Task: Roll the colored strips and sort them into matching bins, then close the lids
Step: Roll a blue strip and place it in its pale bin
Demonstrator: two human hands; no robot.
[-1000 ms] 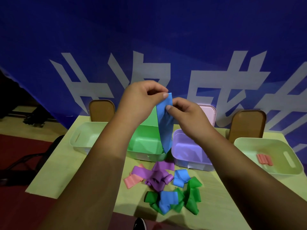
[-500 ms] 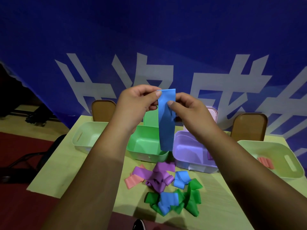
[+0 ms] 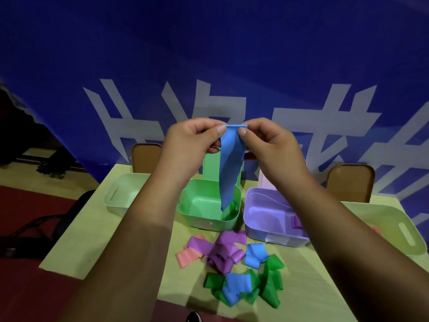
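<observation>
Both hands are raised above the worktop [image 3: 97,228]. The left hand [image 3: 192,140] and the right hand [image 3: 271,142] each pinch a top corner of a blue strip [image 3: 229,168] between thumb and curled fingers [image 3: 220,130]. The fingers are narrow and closed on the strip. A thin band along the strip's top edge looks turned over. The strip hangs straight down in the air, and in the picture its lower end falls in front of the green bin [image 3: 197,205].

Seen from the loose pile of strips [image 3: 228,254] near the front edge, the green bin sits at 11 o'clock with its lid [image 3: 210,163] standing upright behind it. The purple bin [image 3: 262,210] sits at 1 o'clock, just beside the green one, and holds a purple roll [image 3: 296,221]. A pale green bin [image 3: 123,191] stands at 10 o'clock and another pale bin [image 3: 394,228] at 3 o'clock. The pile mixes pink, purple, blue and green strips that touch and overlap.
</observation>
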